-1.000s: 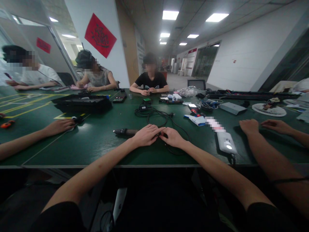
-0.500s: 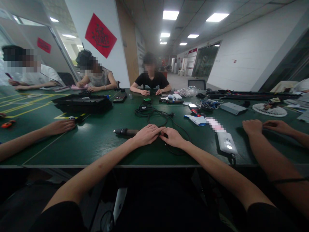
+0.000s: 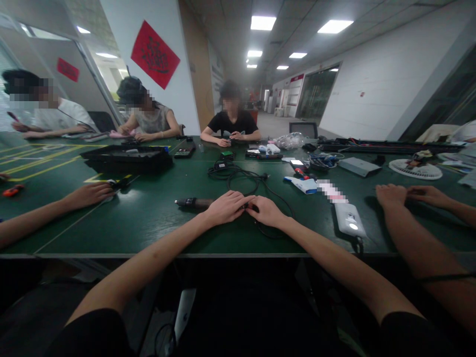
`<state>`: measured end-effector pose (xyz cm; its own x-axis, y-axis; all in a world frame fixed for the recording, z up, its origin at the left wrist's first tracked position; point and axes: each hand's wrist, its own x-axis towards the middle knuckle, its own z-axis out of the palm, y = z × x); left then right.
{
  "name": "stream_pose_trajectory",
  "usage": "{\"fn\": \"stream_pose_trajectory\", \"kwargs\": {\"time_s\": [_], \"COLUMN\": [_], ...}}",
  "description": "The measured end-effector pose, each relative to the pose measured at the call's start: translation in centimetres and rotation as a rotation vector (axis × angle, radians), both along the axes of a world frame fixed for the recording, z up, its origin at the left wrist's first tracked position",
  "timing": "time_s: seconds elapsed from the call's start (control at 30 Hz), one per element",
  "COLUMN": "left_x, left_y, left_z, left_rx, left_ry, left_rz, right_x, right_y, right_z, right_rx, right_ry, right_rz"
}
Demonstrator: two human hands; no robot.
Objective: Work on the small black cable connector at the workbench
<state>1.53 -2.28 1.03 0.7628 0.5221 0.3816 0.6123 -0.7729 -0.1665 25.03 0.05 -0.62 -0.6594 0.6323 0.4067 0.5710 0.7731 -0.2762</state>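
Observation:
My left hand (image 3: pixel 226 208) lies palm down on the green table (image 3: pixel 148 223), fingers stretched flat over the handle of a dark rod-shaped tool (image 3: pixel 193 202) whose tip points left. My right hand (image 3: pixel 268 212) rests just to the right, its fingers pressed together at the black cable (image 3: pixel 241 179) where it meets the tool; its fingertips touch those of the left hand. The cable loops away behind both hands toward a small green-topped box (image 3: pixel 225 155).
A co-worker's hands (image 3: pixel 390 194) rest at my right by a white device (image 3: pixel 348 219); another person's hand (image 3: pixel 89 194) lies at my left. A black tray (image 3: pixel 126 158) stands at the back left. Three people sit across, with small tools and gadgets (image 3: pixel 303 184) scattered.
My hands have not moved. The co-worker's hands at the right have shifted slightly, and the person opposite has moved their hands a little.

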Motion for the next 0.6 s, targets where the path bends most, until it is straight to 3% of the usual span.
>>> {"fn": "stream_pose_trajectory", "kwargs": {"time_s": [0.6], "left_x": [-0.03], "left_y": [0.09], "left_z": [-0.12], "left_rx": [-0.003], "left_ry": [0.007], "left_rz": [0.007], "right_x": [0.01], "right_y": [-0.03], "right_z": [0.11], "right_rx": [-0.001], "right_ry": [-0.010], "right_rz": [0.006]}}
